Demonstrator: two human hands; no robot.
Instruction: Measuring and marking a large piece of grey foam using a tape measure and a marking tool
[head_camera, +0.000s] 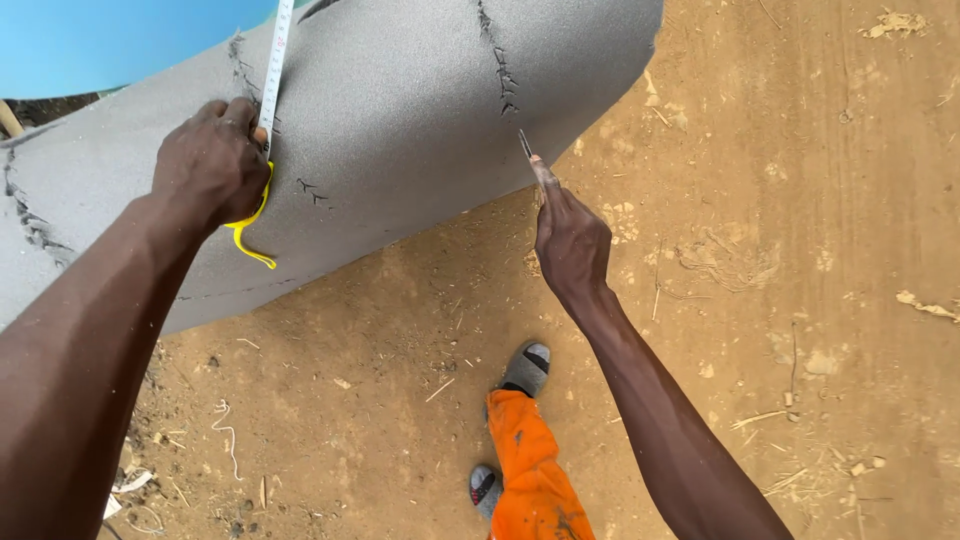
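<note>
We pin the white measuring tape (276, 62) flat on the grey foam sheet (400, 120) with our closed left hand (212, 162), while our right hand (570, 235) pinches a thin blade (525, 145) at the foam's edge.

One foam sheet (400, 110), one tape measure (272, 70), perhaps one blade (526, 146).

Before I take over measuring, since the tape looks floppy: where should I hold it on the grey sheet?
Pinch the measuring tape flat against the grey foam sheet near its yellow end, coming from the near edge, as the left hand does. It lies thin and limp, so pressing probably steadies it.
</note>
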